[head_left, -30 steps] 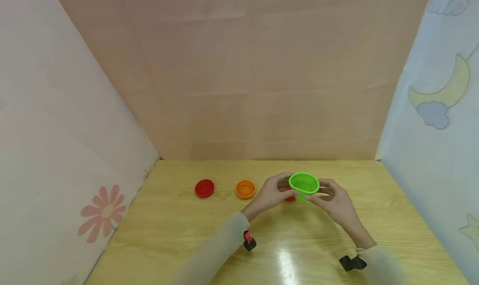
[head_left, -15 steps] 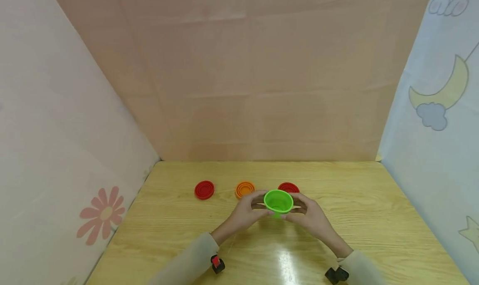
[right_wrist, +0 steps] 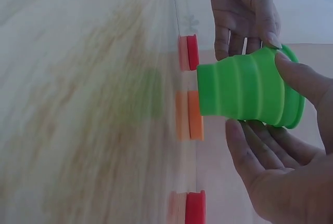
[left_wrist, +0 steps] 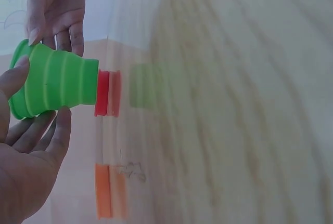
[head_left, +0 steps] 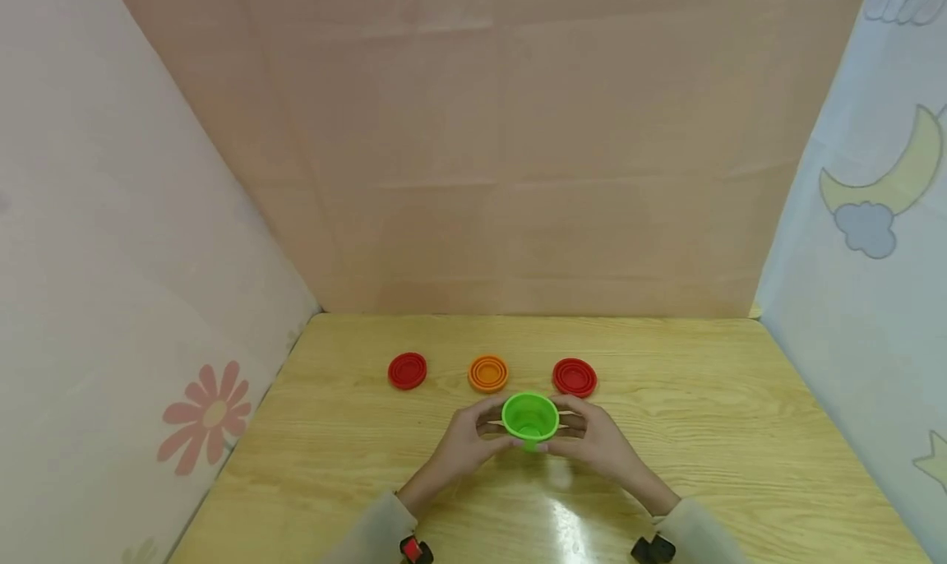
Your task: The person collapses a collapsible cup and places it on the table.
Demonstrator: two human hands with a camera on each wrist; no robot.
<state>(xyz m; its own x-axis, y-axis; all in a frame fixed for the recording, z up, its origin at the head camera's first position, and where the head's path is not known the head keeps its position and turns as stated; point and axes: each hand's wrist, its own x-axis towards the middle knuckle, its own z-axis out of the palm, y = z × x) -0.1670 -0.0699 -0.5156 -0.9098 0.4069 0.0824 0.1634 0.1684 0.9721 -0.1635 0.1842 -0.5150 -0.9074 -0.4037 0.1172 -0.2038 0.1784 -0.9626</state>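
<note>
A green collapsible cup (head_left: 530, 417), pulled out to its full ribbed height, is held between both hands in the head view. From the left side my left hand (head_left: 466, 442) grips it, thumb near the rim and fingers around the wall. My right hand (head_left: 598, 442) grips the opposite side the same way. Both wrist views show the green cup (left_wrist: 60, 81) held above the tabletop, its narrow base pointing down and apart from the wood. In the right wrist view, the right thumb lies along the cup (right_wrist: 244, 89) close to its rim.
Behind the hands, a flattened red cup (head_left: 408, 371), a flattened orange cup (head_left: 488, 373) and another flattened red cup (head_left: 575, 377) lie in a row on the wooden table (head_left: 311, 449). Cloth-like walls enclose the table at the back and both sides.
Both hands have carried the green cup left and nearer to the body, away from the right red cup, which now shows almost whole. The grip looks the same.
</note>
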